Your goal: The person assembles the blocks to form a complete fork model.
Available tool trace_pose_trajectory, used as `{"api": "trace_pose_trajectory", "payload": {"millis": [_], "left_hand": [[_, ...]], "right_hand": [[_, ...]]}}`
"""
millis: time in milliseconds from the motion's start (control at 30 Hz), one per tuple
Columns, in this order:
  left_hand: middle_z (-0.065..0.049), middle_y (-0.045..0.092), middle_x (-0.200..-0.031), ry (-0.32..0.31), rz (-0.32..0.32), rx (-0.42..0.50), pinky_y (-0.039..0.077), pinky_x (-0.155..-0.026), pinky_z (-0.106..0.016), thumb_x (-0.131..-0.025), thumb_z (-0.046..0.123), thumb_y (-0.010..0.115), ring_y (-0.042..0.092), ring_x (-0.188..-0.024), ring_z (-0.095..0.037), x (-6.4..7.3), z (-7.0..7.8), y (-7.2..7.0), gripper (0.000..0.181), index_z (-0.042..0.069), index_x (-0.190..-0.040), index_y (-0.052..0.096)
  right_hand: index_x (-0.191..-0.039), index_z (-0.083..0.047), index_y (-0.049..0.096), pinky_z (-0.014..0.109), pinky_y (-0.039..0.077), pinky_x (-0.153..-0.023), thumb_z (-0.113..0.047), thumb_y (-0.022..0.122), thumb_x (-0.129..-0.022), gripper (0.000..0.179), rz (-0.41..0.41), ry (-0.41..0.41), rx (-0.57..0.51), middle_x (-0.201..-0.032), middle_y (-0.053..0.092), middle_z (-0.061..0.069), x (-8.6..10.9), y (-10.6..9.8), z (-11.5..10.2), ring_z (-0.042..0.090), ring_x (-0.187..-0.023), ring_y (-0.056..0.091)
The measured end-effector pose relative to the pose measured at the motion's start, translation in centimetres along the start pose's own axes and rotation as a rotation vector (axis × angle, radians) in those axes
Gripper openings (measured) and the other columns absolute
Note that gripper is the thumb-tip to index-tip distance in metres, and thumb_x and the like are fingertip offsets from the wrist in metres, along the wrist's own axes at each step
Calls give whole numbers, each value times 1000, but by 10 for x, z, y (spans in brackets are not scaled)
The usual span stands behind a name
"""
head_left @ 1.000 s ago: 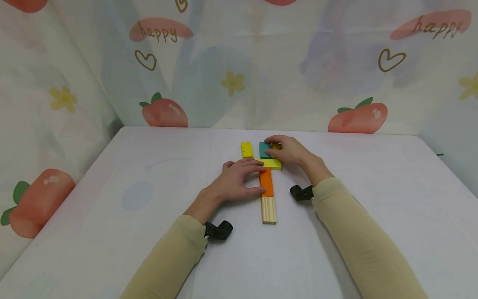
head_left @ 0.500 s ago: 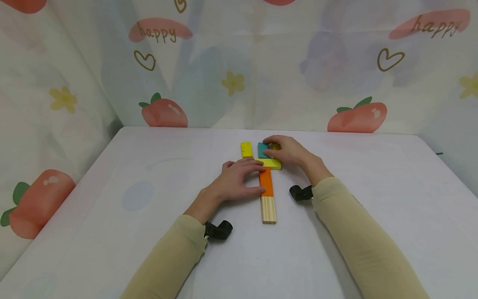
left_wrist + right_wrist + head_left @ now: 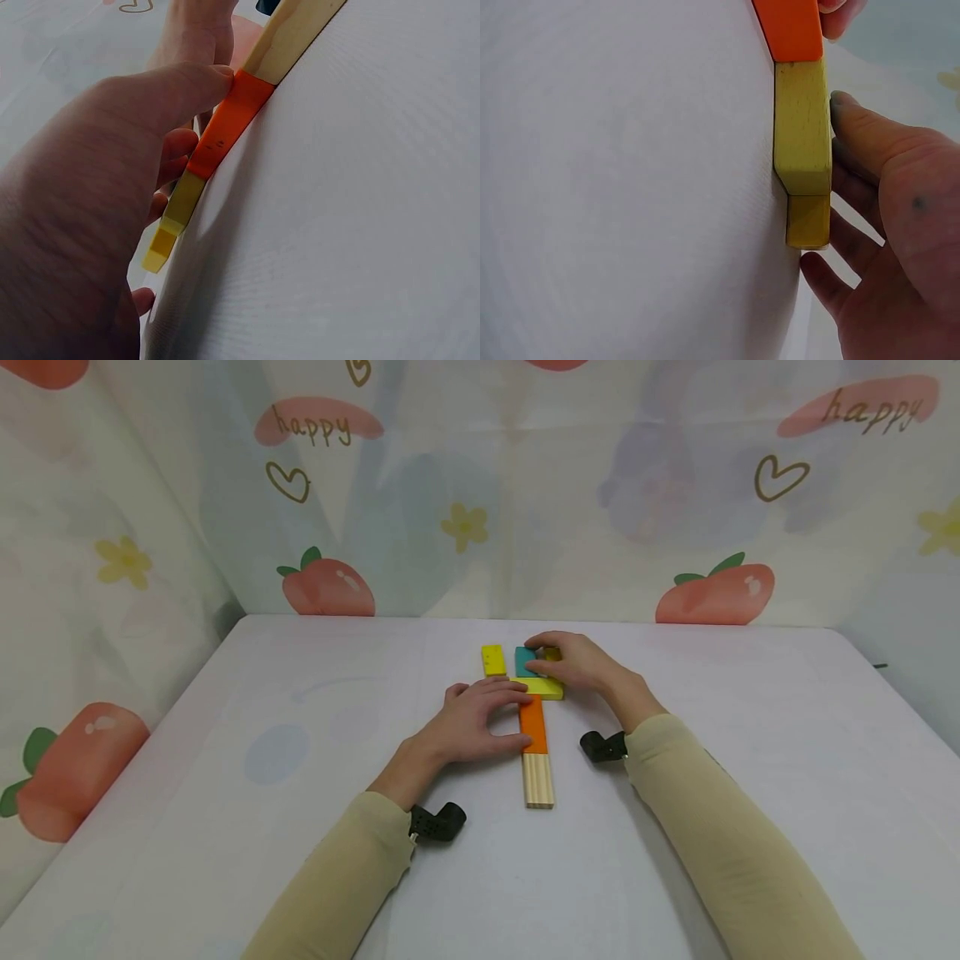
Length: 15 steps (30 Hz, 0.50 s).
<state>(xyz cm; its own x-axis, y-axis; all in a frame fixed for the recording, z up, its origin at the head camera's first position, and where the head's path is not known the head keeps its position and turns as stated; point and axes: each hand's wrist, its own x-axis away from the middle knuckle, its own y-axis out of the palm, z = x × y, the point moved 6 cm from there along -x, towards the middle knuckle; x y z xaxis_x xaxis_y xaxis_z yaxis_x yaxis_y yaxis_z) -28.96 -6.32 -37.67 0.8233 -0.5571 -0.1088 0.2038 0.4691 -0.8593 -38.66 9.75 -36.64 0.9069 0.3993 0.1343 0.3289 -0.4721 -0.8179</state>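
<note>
On the white table (image 3: 360, 877) flat wooden blocks lie end to end: a plain wood block (image 3: 537, 781) nearest, an orange block (image 3: 534, 727), then a light yellow crosswise block (image 3: 547, 690). My left hand (image 3: 476, 722) has its thumb and index fingertip on the orange block, with other fingers reaching over the crosswise block's left part. Beyond it, a teal block (image 3: 524, 662) sits between the thumb and index finger of my right hand (image 3: 585, 664). Under that hand, a darker yellow block (image 3: 808, 221) is partly hidden. Further left is a yellow block (image 3: 492, 660).
Patterned fabric (image 3: 465, 468) hangs behind the table's far edge and along its sides. A small black camera (image 3: 439, 822) sits at my left wrist, another black camera (image 3: 603, 747) at my right.
My right hand slides slightly left, and the teal and darker yellow blocks shift left with it. The left hand keeps its place on the orange block.
</note>
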Motion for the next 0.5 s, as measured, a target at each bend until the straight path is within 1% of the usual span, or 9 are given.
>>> {"api": "trace_pose_trajectory", "payload": {"millis": [500], "left_hand": [[9, 51, -153, -3, -2, 1, 23, -111, -54, -91, 51, 69, 37, -147, -13, -1, 0, 0, 54, 26, -139, 64]], "right_hand": [[-148, -11, 52, 56, 29, -119, -32, 62, -103, 51, 2, 2, 6, -154, 47, 18, 2, 0, -3, 38, -137, 43]]}}
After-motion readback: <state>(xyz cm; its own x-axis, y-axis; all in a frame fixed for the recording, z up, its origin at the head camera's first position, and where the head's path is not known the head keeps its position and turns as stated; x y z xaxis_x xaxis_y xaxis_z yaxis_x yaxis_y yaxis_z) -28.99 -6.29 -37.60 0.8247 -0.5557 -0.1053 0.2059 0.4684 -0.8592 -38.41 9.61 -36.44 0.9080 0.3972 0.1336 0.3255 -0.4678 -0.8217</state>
